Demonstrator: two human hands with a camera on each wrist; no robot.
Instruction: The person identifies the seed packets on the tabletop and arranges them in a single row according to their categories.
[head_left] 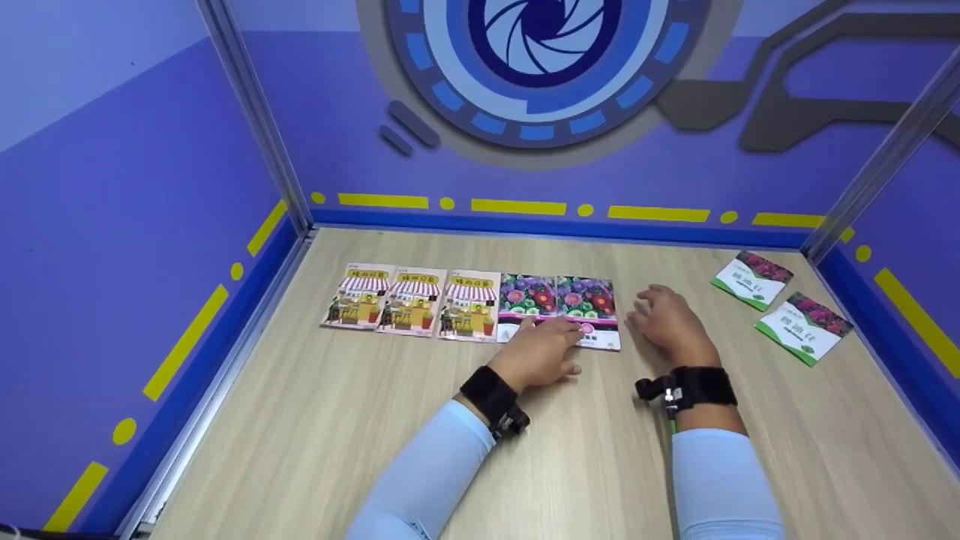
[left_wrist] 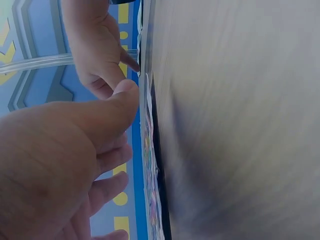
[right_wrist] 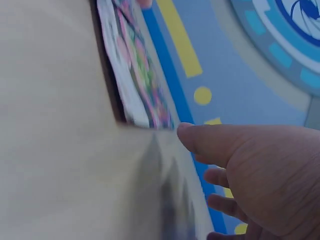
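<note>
Two flower-printed packets [head_left: 588, 300] lie side by side, showing purple, pink and red blooms. Over their lower part is my left hand [head_left: 538, 352], its fingers relaxed and the thumb held out to the side. My right hand [head_left: 670, 321] hovers just right of the right-hand flower packet, fingers loosely bent with nothing between them. In the right wrist view its thumb [right_wrist: 210, 140] points at the corner of a flower packet [right_wrist: 135, 75]. The left wrist view shows my left fingers [left_wrist: 107, 192] spread above the packets' edge.
Three pink packets [head_left: 409, 301] with a striped-awning shop picture continue the row leftward. Two white-and-green flower packets [head_left: 804, 328] lie tilted at the far right of the wooden table [head_left: 300, 435]. Blue-purple panels [head_left: 337, 135] wall in the back and sides.
</note>
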